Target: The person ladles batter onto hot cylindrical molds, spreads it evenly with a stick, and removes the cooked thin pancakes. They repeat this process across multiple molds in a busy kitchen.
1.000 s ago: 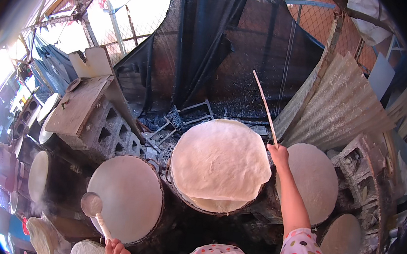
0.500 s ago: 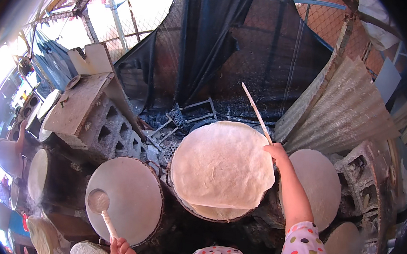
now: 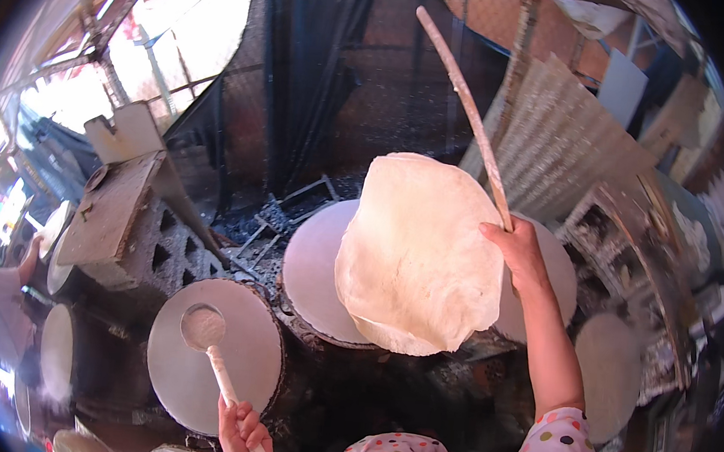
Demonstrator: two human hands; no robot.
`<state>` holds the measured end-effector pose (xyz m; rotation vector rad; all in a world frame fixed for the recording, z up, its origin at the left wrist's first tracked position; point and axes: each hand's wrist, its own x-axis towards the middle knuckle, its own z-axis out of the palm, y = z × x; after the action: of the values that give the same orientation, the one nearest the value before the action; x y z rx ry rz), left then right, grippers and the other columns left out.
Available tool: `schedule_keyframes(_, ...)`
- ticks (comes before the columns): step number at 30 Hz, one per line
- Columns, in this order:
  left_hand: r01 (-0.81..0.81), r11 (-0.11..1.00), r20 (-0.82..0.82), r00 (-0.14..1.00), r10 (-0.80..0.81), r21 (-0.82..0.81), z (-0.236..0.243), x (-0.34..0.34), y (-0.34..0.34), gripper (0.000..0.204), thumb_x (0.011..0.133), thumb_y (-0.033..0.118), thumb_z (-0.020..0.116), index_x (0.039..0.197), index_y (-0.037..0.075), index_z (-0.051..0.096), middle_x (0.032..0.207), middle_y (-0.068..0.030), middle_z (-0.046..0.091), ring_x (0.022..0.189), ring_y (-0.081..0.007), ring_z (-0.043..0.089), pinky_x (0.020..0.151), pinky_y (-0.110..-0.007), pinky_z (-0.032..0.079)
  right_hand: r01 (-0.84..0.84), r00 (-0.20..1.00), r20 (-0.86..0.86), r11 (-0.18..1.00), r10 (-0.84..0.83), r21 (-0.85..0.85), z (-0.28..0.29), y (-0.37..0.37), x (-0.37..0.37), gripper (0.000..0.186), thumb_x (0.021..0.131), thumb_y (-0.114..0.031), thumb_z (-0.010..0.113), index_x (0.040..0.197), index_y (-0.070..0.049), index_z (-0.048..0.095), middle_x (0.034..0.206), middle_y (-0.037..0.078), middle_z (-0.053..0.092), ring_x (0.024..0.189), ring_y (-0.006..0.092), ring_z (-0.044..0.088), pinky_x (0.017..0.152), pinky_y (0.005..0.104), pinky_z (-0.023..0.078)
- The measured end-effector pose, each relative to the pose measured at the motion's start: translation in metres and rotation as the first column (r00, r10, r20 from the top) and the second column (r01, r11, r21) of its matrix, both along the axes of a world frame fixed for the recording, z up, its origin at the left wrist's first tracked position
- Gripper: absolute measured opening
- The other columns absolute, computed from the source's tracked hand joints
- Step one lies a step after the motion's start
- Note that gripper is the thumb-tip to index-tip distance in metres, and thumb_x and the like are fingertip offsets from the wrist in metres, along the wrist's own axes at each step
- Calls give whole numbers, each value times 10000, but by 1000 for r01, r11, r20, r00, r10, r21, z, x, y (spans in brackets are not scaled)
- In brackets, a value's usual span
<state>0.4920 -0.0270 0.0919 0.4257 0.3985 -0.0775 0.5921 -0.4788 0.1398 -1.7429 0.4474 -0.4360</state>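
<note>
My left hand [image 3: 243,429] is closed round the pale handle of a ladle [image 3: 203,329]. The ladle's bowl is over the round pale top of the left griddle [image 3: 173,369]; whether it touches cannot be made out. With my right hand [image 3: 521,255] I grip a long thin stick [image 3: 467,106] that slants up and left. A large thin flatbread [image 3: 421,257], pale with a wavy edge, hangs in the air beside my right thumb, its right edge at my fingers. Behind it the middle griddle [image 3: 315,265] shows its bare left part.
Another round griddle [image 3: 558,273] stands at the right, partly behind my forearm, with one more [image 3: 607,377] nearer. Concrete blocks [image 3: 173,240] and a board are at the left. Corrugated sheeting [image 3: 550,148] leans at the right; dark netting [image 3: 305,83] hangs at the back. Another person [image 3: 1,311] is far left.
The flatbread has come up off the middle griddle, baring its surface. My right hand and the stick have risen with it. The ladle stays over the left griddle. The view has shifted slightly.
</note>
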Motion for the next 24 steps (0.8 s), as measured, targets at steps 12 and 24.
schedule_keyframes(12,622,746,-65,756,-651,-238,-18,-53,-81,121,992,198,458,978,84,419,737,9,395,481,-38,333,348,-176,324,577,810,40,807,-586,126,26,-98,-399,280,779,-146,706,1006,4,640,846,41,661,688,136,619,632,292,501)
schedule_keyframes(24,844,361,41,409,-911,-397,-33,-164,-259,130,997,196,435,934,83,424,736,21,370,510,-35,339,367,-174,318,432,137,166,-92,-977,-897,146,-140,-811,239,780,-212,699,930,-32,651,754,193,626,666,330,576,656,379,461)
